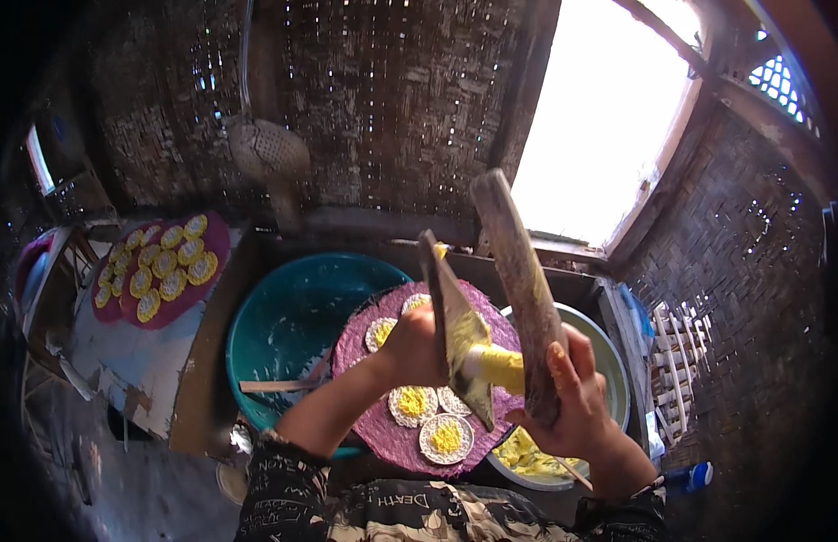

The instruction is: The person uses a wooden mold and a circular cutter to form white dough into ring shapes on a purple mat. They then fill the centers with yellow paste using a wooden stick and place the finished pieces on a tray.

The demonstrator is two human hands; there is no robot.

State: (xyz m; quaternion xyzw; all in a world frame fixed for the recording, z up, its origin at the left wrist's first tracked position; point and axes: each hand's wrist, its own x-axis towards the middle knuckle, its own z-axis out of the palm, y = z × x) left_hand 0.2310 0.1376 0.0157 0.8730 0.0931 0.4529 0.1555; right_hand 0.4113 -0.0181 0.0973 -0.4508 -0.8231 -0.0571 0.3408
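Note:
Above a round pinkish-purple mat (369,429) I hold a wooden hand press. My left hand (412,348) grips its flat left board (457,312), the fingers partly hidden behind it. Round the thick right-hand bar (518,271) of the press my right hand (577,393) is closed, with yellow smears on its fingers. Between board and bar shows a yellow-coated cylinder (502,367). White lacy rounds lie on the mat, several with yellow strands on top, such as the near round (446,439). Below my right hand, yellow dough (527,454) sits in a pale basin (619,361).
A large teal basin (283,280) stands left of the mat, a wooden stick (279,386) across its edge. Farther left, purple mats (222,239) with several yellow-and-white rounds rest on a board (148,370). A perforated ladle (268,149) hangs by the woven wall. A bamboo rack (676,370) is at right.

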